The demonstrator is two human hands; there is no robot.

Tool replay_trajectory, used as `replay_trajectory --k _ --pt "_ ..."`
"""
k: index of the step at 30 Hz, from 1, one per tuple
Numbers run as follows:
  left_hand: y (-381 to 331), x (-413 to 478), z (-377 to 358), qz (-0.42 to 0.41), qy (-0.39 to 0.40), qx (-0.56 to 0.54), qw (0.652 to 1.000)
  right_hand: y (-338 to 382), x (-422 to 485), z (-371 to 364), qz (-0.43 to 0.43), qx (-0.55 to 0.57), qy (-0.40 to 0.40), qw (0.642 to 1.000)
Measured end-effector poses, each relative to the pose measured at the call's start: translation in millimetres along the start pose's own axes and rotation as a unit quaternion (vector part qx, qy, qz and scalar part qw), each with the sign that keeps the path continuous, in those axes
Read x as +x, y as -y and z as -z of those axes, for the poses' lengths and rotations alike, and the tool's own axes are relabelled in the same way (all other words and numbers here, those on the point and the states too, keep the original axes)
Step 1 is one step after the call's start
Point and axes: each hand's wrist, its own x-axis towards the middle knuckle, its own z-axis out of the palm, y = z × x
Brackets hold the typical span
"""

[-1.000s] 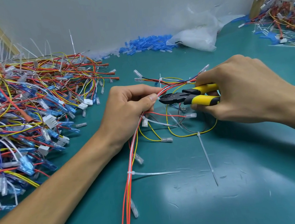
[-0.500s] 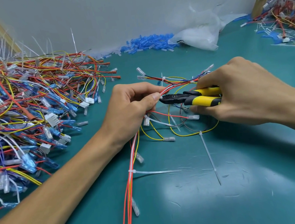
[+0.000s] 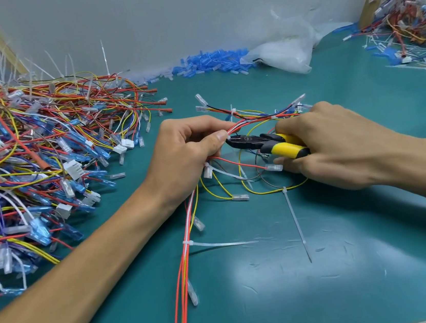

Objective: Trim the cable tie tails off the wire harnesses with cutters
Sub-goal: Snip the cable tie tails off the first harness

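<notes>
Teal matting [image 3: 330, 294] covers the bench on which I observe both hands working close together at centre. Left hand [image 3: 187, 159]: thumb and fingers are curled round and pinch the red, white and yellow wires of the wire harness [image 3: 190, 212]. From that grip the bundle runs down toward the near edge, and its other branches loop out on the mat beneath and behind the right hand. Right hand [image 3: 338, 146]: fingers are wrapped round the yellow handles of the cutters [image 3: 266, 142]. The black nose of the cutters points left, and its tip sits just beside the left thumb, at a small white tie head on the bundle. The jaws read as nearly together; I cannot tell whether they bite on anything. Two long tails are uncut. The first cable tie tail [image 3: 224, 243] extends right from a tie on the lower bundle and lies flat on the mat. The second cable tie tail [image 3: 295, 221] runs toward me from a tie on the yellow loop. A large harness pile [image 3: 31, 156] occupies the left side. Blue sleeves [image 3: 210, 63] and a clear plastic bag [image 3: 284, 53] lie against the rear wall. A smaller harness heap [image 3: 414, 16] sits at far right.
</notes>
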Motion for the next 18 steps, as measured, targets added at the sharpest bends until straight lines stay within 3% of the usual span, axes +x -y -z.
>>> replay_trajectory --k 18 --pt "0.4 0.2 -0.7 -0.009 -0.007 -0.010 1.000 -5.6 2.5 -8.6 -0.014 0.040 -0.015 0.999"
